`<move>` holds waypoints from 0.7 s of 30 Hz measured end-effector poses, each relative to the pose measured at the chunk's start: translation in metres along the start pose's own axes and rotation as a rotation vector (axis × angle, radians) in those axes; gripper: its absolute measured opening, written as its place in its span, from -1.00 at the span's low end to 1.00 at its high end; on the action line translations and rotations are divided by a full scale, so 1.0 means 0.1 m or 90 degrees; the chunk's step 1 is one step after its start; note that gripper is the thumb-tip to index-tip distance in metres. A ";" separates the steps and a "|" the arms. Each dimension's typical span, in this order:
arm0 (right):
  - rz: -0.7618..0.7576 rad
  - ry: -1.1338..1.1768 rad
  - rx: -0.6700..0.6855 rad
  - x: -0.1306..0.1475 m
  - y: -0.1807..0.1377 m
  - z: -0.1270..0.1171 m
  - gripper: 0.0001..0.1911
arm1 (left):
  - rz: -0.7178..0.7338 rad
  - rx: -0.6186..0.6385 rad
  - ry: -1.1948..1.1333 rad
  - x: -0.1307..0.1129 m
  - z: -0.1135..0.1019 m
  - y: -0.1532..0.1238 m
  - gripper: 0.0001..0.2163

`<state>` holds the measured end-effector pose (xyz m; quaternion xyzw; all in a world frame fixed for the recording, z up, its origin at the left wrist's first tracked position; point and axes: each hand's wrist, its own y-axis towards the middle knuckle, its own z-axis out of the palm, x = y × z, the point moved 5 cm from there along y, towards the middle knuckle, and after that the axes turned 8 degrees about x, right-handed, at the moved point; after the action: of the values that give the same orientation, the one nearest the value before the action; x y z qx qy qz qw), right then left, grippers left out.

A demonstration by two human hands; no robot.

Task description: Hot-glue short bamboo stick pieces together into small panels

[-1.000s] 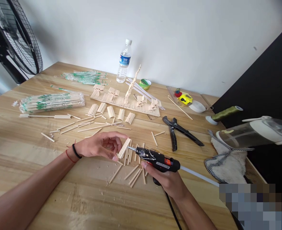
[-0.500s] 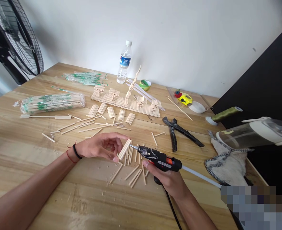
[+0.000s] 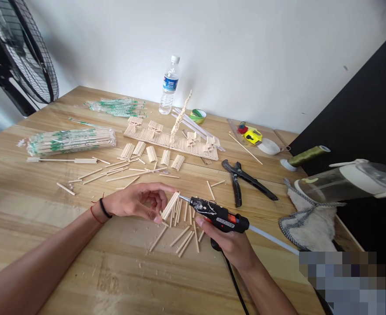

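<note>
Between thumb and fingertips, my left hand point(image 3: 138, 202) pinches a few short wooden sticks point(image 3: 169, 206) lying side by side, tilted above the table. My right hand point(image 3: 234, 247) grips a black hot glue gun point(image 3: 217, 214) with a clear glue stick in its back end. The gun's nozzle points left and meets the upper end of the held sticks. Under and around them lie several loose cut sticks point(image 3: 186, 243). Farther back stand several small stick panels point(image 3: 151, 154) in a row, in front of a long stick-built model point(image 3: 166, 140) with a tall curved piece.
Black cutters point(image 3: 238, 181) lie right of the loose sticks. Bagged sticks point(image 3: 71, 141) rest at left, a water bottle point(image 3: 169, 85) at the back. A yellow tape measure point(image 3: 252, 136), thread spool point(image 3: 307, 157), clear cup point(image 3: 340, 183) and cloth point(image 3: 307, 223) are at right; a fan point(image 3: 19, 52) stands left.
The glue gun's nozzle has moved slightly up along the held sticks toward their upper end. My left hand keeps its pinch almost unmoved.
</note>
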<state>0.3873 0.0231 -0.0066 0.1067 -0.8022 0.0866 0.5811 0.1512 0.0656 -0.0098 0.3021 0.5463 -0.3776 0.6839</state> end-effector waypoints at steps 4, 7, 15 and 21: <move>0.007 0.014 -0.009 0.00 0.00 -0.01 -0.77 | -0.002 -0.002 0.006 0.00 0.00 0.00 -0.36; 0.014 0.011 -0.020 0.01 0.00 -0.01 -0.78 | -0.002 -0.006 0.005 -0.01 0.00 0.00 -0.36; 0.043 -0.049 -0.131 -0.06 0.03 -0.17 -0.76 | -0.009 -0.020 -0.009 -0.02 0.00 0.00 -0.37; 0.026 -0.231 -0.229 0.00 0.08 -0.50 -0.69 | -0.002 -0.030 0.000 0.01 -0.03 0.00 -0.39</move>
<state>0.4306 0.0440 0.0084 -0.0005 -0.8977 -0.0662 0.4355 0.1498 0.0681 -0.0110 0.2854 0.5554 -0.3657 0.6901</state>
